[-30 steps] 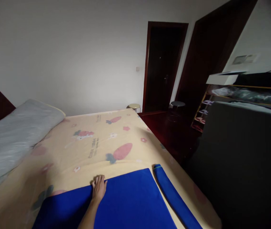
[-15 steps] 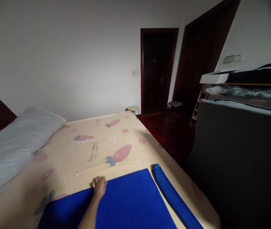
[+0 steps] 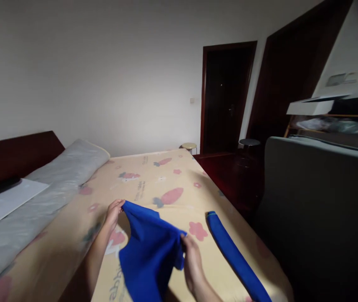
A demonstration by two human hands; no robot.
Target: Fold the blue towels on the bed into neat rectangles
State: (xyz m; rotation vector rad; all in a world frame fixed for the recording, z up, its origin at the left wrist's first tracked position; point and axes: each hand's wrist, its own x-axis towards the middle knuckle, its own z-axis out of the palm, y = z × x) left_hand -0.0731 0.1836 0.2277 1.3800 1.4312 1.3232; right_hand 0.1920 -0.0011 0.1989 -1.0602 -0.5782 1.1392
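A blue cloth (image 3: 149, 247) is held up between my two hands above the bed, its top edge stretched slantwise and its middle sagging in folds. My left hand (image 3: 114, 212) pinches the upper left corner. Lower and to the right, my right hand (image 3: 191, 256) grips the other end of that edge, where the fabric bunches and hangs down. The cloth's lower part runs out of view at the bottom. To the right of my right hand, a long narrow blue folded cloth strip (image 3: 235, 260) lies along the bed, touched by neither hand.
The bed has a cream sheet (image 3: 172, 218) with radish and flower prints. A grey quilt (image 3: 68, 167) lies at the left, bearing a white board (image 3: 15, 203). A dark grey panel (image 3: 323, 209) rises at the right. Two stools (image 3: 189, 146) stand beyond the bed near a dark door (image 3: 229, 100).
The blue cloth, earlier spread flat under my left hand, is now lifted and gathered. My right hand has come into view gripping it. The view has turned slightly left.
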